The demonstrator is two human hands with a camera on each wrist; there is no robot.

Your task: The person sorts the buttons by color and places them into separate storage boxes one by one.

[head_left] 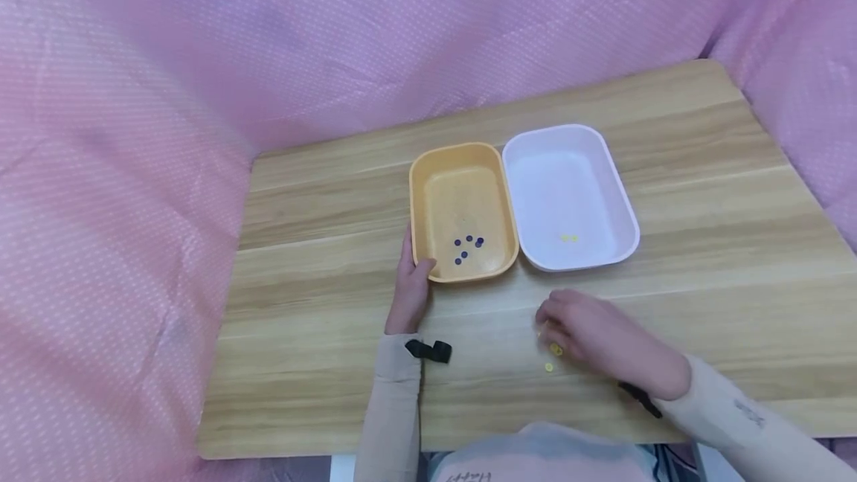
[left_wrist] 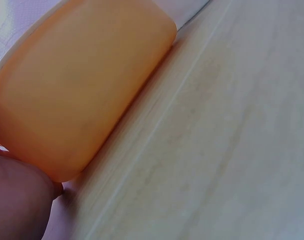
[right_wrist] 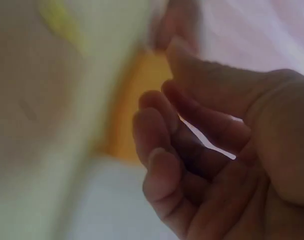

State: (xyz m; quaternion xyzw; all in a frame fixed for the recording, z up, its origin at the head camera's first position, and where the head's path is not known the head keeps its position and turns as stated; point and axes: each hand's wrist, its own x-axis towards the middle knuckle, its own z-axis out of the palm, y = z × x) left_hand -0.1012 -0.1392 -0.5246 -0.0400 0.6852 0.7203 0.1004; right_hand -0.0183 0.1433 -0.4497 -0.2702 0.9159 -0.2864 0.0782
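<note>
My left hand (head_left: 410, 296) grips the near left corner of a yellow-orange tray (head_left: 418, 199), thumb over the rim and fingers along the outer wall. Several small dark blue discs (head_left: 464, 254) lie on its floor. The tray's outer side (left_wrist: 87, 85) fills much of the left wrist view, beside the thumb. Over the table in front of the white tray (head_left: 569, 162), my right hand (head_left: 585, 329) bends down with curled fingers. Small yellow discs (head_left: 549, 367) lie by its fingertips. In the right wrist view, thumb and index finger come close together; I cannot tell whether they pinch a disc.
The two trays stand side by side on a wood-grain table (head_left: 321, 303). Two yellow discs (head_left: 569, 238) lie inside the white one. Pink dotted cloth (head_left: 402, 36) hangs around the table's back and sides. Black straps (head_left: 428, 351) are at both wrists.
</note>
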